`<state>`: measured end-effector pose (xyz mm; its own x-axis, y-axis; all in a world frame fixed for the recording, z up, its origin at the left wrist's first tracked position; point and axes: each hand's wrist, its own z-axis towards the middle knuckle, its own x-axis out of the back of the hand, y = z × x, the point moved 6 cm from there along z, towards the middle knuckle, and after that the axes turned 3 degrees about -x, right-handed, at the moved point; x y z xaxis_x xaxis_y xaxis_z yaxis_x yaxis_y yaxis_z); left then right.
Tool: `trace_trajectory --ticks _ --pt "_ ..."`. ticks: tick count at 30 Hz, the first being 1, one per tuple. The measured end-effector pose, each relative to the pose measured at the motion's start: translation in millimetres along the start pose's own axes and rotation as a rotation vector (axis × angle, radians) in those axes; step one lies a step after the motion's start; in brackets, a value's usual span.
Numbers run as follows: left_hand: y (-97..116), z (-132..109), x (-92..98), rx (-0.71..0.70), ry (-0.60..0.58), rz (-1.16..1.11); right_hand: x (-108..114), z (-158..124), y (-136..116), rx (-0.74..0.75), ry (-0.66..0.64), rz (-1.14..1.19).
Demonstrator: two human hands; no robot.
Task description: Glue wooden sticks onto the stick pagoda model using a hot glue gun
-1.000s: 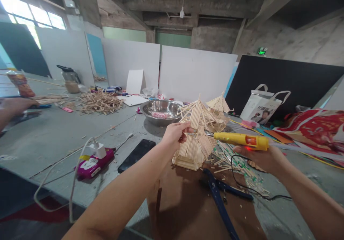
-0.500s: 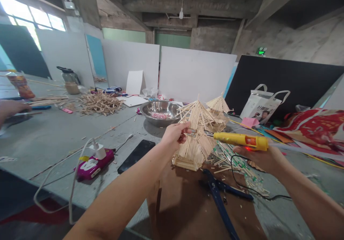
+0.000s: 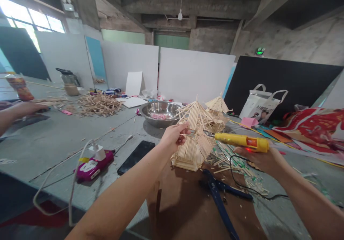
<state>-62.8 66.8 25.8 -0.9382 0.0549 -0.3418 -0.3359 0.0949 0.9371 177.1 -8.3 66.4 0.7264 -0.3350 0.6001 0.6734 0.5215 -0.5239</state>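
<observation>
My right hand [image 3: 264, 159] is wrapped round a yellow hot glue gun [image 3: 239, 141], its red light lit and its metal nozzle pointing left at a model of thin wooden sticks [image 3: 192, 154]. The model is tower-shaped, with a pointed stick roof. My left hand [image 3: 176, 136] is closed in a pinch at the model's middle; a small greyish piece shows at the fingertips, too small to name. Below the model lies a brown board [image 3: 188, 204]. Blue-handled pliers [image 3: 219, 193] rest on it, partly spread. A second pointed roof [image 3: 217, 105] of sticks stands behind.
A steel bowl [image 3: 158, 114] stands behind my left hand. Nearby lie a black phone [image 3: 135, 157], a purple power strip [image 3: 94, 166] with a white cable, a stick pile [image 3: 100, 104] and scattered stick scraps [image 3: 248, 172]. Another person's hand [image 3: 27, 109] is at far left.
The other person's hand at far left has reached further right. My two hands, the glue gun and the model stay nearly where they were.
</observation>
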Motion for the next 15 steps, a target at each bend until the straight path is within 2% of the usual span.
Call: trace_trajectory --ticks 5,11,15 --pt "-6 -1 -0.3 0.022 -0.054 0.026 0 -3 3 -0.034 0.004 0.02" --pt "-12 -2 -4.6 0.069 -0.156 0.031 3 -8 7 -0.125 0.13 0.104" --pt "-18 -4 -8.7 0.111 -0.257 0.065 4 -13 12 -0.142 0.151 0.15"
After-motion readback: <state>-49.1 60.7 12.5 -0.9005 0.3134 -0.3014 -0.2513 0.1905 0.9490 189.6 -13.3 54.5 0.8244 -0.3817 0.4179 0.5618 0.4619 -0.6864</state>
